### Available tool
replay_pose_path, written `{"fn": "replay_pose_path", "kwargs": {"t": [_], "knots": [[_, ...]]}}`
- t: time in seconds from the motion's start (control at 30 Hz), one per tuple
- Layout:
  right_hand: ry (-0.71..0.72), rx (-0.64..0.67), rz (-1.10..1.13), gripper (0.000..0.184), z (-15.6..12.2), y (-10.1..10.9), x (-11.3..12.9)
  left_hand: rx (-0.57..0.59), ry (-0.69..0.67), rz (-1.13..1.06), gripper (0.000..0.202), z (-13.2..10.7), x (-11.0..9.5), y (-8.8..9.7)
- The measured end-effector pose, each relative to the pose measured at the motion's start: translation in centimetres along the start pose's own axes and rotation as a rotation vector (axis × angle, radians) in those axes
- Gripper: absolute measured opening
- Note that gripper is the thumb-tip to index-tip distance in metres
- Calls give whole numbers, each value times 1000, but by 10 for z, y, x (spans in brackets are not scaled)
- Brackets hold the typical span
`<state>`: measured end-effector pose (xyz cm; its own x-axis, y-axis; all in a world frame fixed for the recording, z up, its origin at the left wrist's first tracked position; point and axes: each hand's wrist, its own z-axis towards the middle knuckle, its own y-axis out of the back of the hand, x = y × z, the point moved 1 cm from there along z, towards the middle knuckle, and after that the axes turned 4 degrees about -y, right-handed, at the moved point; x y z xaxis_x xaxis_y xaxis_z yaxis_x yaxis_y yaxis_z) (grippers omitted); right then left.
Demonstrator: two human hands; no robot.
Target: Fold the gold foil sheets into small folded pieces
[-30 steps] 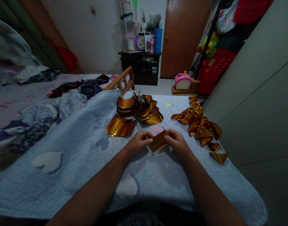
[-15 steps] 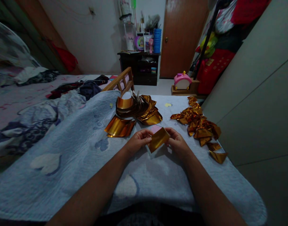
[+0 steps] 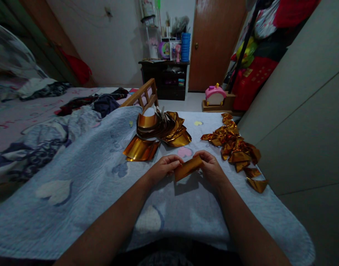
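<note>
Between my two hands is a small sheet of gold foil paper point(image 3: 188, 169), held a little above the blue blanket. My left hand point(image 3: 166, 165) pinches its left end, thumb on top. At the other end, my right hand point(image 3: 209, 167) grips the paper near its upper right corner; some of those fingers are hidden behind it. Beyond my left hand lies a fanned stack of gold foil sheets point(image 3: 173, 136), with a few loose curved sheets point(image 3: 141, 148) in front. A pile of folded gold foil pieces point(image 3: 236, 146) lies to the right of my right hand.
A light blue blanket point(image 3: 100, 207) covers the surface under my hands. Behind the stack rises a wooden rail point(image 3: 140, 94). A pale cabinet point(image 3: 305, 111) borders the right side. Crumpled clothes point(image 3: 83, 105) lie on the left, and a pink toy point(image 3: 215, 95) stands past the far edge.
The gold foil paper has tilted and now looks like a narrower strip. My right hand has shifted slightly right, and the pink heart behind the paper shows more.
</note>
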<state>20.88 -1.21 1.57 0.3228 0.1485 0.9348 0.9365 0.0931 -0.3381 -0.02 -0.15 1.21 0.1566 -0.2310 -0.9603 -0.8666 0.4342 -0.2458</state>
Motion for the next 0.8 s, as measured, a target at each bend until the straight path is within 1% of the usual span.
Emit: {"fn": "replay_pose_path", "kwargs": {"t": [0.07,0.13,0.23,0.33,0.4,0.5,0.57,0.7,0.8], "knots": [[14,-28,-2,25,0,1,2,-11,3,-44,28,-1,-1,1],[21,-70,6,24,1,2,2,6,2,-84,27,-1,-2,3],[13,-137,28,27,2,4,1,70,-4,-101,45,-3,-1,6],[4,-150,46,31,4,6,-3,97,-17,-66,55,-3,-1,7],[-5,-127,49,32,4,6,-5,55,-27,-16,51,-3,-1,6],[-13,-99,56,33,5,7,-7,-41,-52,73,35,-1,-5,4],[-16,-88,59,32,4,7,-7,-86,-71,111,29,-1,-7,3],[-38,-72,52,31,3,5,-6,-113,-80,116,25,0,-9,4],[-42,-49,44,28,3,3,-6,-134,-71,89,23,1,-5,6]]}}
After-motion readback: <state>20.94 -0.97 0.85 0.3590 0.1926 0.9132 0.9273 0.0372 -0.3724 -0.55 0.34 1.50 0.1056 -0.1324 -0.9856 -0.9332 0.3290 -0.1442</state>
